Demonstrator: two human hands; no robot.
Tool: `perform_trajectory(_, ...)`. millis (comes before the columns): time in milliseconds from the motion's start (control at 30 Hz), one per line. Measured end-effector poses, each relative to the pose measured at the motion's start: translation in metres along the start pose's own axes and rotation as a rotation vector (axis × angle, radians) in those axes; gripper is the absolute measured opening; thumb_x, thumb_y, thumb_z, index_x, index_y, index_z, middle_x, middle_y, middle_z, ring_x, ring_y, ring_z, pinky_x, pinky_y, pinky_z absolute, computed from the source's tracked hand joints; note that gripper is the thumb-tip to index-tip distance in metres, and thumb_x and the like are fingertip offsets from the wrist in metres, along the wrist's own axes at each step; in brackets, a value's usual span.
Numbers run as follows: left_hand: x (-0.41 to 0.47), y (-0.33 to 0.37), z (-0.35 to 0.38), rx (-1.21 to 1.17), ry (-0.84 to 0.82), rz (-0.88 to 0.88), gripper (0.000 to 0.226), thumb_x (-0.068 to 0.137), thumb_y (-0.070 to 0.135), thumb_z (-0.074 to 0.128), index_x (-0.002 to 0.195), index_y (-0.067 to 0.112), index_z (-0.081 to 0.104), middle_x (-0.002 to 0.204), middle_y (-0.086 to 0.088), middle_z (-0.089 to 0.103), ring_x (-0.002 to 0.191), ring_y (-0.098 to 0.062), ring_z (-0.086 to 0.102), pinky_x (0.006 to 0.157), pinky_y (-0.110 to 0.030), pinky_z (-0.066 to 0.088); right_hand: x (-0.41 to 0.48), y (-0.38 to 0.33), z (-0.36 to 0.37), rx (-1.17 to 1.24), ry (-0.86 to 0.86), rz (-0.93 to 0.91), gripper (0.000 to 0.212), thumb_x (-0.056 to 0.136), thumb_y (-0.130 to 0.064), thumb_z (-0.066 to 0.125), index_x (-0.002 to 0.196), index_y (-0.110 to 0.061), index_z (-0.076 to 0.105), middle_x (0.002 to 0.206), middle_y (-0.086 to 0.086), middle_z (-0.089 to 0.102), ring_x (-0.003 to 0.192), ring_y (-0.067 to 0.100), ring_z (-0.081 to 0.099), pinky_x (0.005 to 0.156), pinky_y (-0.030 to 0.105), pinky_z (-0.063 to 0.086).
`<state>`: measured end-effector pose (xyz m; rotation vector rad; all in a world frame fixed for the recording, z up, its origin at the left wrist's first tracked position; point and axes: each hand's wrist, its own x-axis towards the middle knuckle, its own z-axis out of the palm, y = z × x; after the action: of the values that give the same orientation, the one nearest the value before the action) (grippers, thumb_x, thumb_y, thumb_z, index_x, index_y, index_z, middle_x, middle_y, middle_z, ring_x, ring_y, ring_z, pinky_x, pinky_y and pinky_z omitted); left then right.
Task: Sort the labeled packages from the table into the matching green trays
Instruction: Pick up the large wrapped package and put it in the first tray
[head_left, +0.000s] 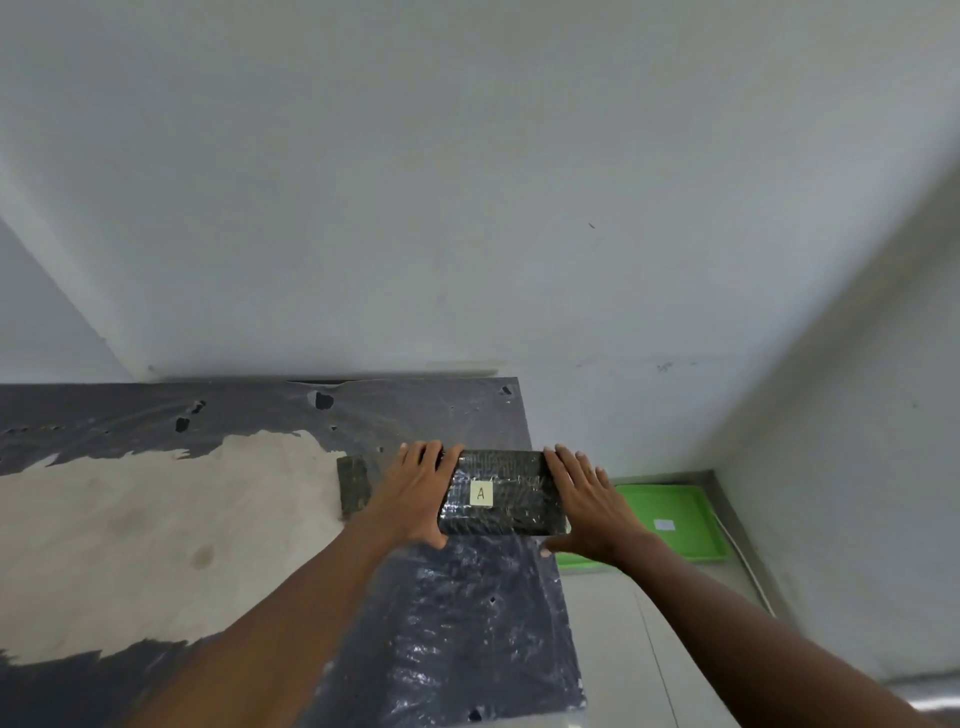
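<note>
A dark plastic-wrapped package (501, 493) with a pale label marked "A" is held at the table's right edge. My left hand (418, 491) presses its left end and my right hand (589, 501) presses its right end, so both grip it between them. A second dark package (353, 486) lies on the table just left of my left hand, partly hidden by it. Down on the floor to the right sits a green tray (685, 519) with a small white label inside; my right forearm covers its left part.
The table (156, 530) has a worn pale top with torn dark plastic film over it. White walls rise behind and to the right. A white cable (748, 566) runs along the floor by the tray's right side.
</note>
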<state>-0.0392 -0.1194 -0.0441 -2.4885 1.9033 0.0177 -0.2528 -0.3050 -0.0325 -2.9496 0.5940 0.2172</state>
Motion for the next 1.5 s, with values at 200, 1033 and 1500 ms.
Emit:
perform_trajectory(200, 0.036, 0.055, 0.004, 0.024, -0.031, 0.072, 0.127, 0.043, 0.068, 0.078, 0.142, 0.009, 0.023, 0.122, -0.012, 0.044, 0.111, -0.029, 0.043, 0.11, -0.057, 0.033, -0.024, 0.036, 0.006, 0.13, 0.0, 0.074, 0.124, 0.062, -0.039, 0.08, 0.149, -0.008, -0.002, 0.145, 0.016, 0.018, 0.097, 0.04, 0.058, 0.064, 0.039, 0.052)
perform_trajectory(1033, 0.256, 0.307, 0.083, -0.08, -0.155, -0.143, 0.125, 0.056, 0.061, 0.079, 0.147, 0.007, 0.013, 0.14, -0.012, 0.033, 0.13, -0.031, 0.033, 0.12, -0.056, 0.012, -0.047, 0.39, 0.067, 0.314, -0.131, 0.058, 0.136, 0.072, -0.041, 0.082, 0.143, -0.028, -0.033, 0.157, 0.024, -0.019, 0.134, 0.043, 0.037, 0.098, 0.046, 0.045)
perform_trajectory(1500, 0.336, 0.252, 0.313, -0.212, -0.179, -0.183, 0.126, 0.055, 0.051, 0.084, 0.149, 0.006, 0.012, 0.143, -0.012, 0.032, 0.135, -0.029, 0.03, 0.121, -0.055, 0.006, 0.059, 0.441, 0.277, 0.271, -0.116, 0.048, 0.125, 0.079, -0.044, 0.073, 0.143, -0.028, -0.033, 0.157, 0.026, -0.013, 0.142, 0.042, 0.023, 0.107, 0.045, 0.038)
